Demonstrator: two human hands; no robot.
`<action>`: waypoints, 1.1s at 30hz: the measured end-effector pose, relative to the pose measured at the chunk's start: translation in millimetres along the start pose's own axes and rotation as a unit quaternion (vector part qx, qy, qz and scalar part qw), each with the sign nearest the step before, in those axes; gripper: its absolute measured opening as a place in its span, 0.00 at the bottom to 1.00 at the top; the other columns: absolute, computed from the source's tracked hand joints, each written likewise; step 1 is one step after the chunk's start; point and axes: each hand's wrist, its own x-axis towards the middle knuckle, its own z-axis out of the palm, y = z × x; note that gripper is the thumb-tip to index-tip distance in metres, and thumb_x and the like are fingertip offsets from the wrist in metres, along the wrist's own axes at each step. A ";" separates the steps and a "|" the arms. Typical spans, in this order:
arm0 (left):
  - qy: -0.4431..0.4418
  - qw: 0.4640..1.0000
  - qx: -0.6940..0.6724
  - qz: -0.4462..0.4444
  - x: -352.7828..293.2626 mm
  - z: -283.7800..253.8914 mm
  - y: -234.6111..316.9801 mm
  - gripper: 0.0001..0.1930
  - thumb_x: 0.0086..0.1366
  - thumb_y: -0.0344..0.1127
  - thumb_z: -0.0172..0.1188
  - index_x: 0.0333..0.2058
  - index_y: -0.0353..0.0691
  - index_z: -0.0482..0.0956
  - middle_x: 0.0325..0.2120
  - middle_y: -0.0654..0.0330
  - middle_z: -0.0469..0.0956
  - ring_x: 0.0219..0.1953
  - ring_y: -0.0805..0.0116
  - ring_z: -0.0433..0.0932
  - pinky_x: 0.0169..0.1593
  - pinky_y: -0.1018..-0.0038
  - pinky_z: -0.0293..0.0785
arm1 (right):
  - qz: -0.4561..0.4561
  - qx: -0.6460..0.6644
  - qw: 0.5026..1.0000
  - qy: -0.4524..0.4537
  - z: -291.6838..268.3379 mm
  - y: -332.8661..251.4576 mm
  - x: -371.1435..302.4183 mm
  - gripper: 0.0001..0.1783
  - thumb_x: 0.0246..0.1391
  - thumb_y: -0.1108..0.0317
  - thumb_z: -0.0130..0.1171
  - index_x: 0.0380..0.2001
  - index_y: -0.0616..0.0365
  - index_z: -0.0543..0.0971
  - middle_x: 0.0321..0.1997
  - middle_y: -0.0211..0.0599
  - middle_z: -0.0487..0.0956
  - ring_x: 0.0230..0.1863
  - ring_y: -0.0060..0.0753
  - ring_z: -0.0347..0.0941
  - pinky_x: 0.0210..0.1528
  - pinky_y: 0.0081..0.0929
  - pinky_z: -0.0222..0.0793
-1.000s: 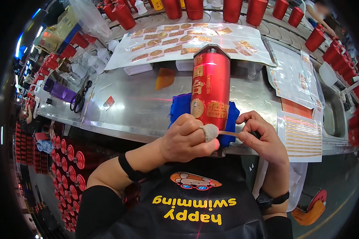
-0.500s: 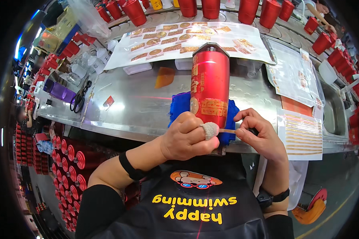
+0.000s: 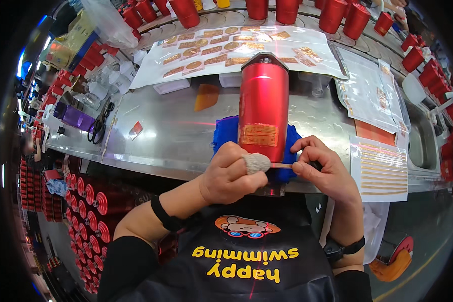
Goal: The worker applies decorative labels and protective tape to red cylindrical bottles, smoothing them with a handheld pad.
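Observation:
A red metal canister (image 3: 264, 100) lies lengthwise in front of me on a blue cloth (image 3: 226, 133). Gold patterning (image 3: 259, 135) marks its near part, and a dark angular piece (image 3: 265, 57) sits at its far end. My left hand (image 3: 230, 173) is closed at the near end, its beige-covered finger (image 3: 256, 163) lying on the left end of a thin, pinkish-brown strip (image 3: 282, 165). My right hand (image 3: 324, 168) pinches the strip's other end between thumb and finger, holding it taut. The left fingertips and the canister's near rim are mostly hidden.
A white sheet of gold decals (image 3: 186, 60) lies beyond the canister. Gold strips on a backing sheet (image 3: 380, 171) lie to the right, near a sink (image 3: 423, 146). Scissors (image 3: 101, 121) and a purple bottle (image 3: 75, 118) are left. Red canisters (image 3: 333, 17) line the far conveyor.
The canister has turned leftward, carrying its round gold emblem out of sight. My left hand has shifted slightly left, with more strip showing at my right fingers. Canisters on the conveyor have moved right.

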 end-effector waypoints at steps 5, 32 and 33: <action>0.018 1.000 0.011 -0.020 4.8 -1.8 1.7 0.14 0.48 0.35 0.65 0.36 0.49 0.75 0.38 0.66 0.77 0.34 0.67 0.71 0.35 0.72 0.67 | 0.027 0.003 1.000 0.010 0.8 -0.4 -0.3 0.11 0.54 0.66 0.63 0.24 0.59 0.74 0.43 0.36 0.72 0.45 0.29 0.69 0.47 0.24 0.64; -0.034 0.998 0.046 0.024 11.6 -3.3 0.9 0.13 0.49 0.35 0.63 0.35 0.52 0.75 0.33 0.70 0.74 0.36 0.68 0.69 0.35 0.73 0.67 | -0.035 -0.069 0.997 0.018 7.6 0.9 2.9 0.10 0.55 0.67 0.62 0.24 0.58 0.75 0.46 0.32 0.70 0.40 0.21 0.67 0.41 0.20 0.62; -0.034 0.998 0.047 0.025 15.7 -4.3 2.0 0.13 0.49 0.35 0.63 0.35 0.52 0.75 0.33 0.70 0.74 0.36 0.68 0.69 0.35 0.73 0.67 | -0.036 -0.069 0.997 0.018 8.3 0.0 2.5 0.10 0.55 0.67 0.62 0.24 0.58 0.75 0.46 0.32 0.70 0.40 0.21 0.67 0.41 0.20 0.62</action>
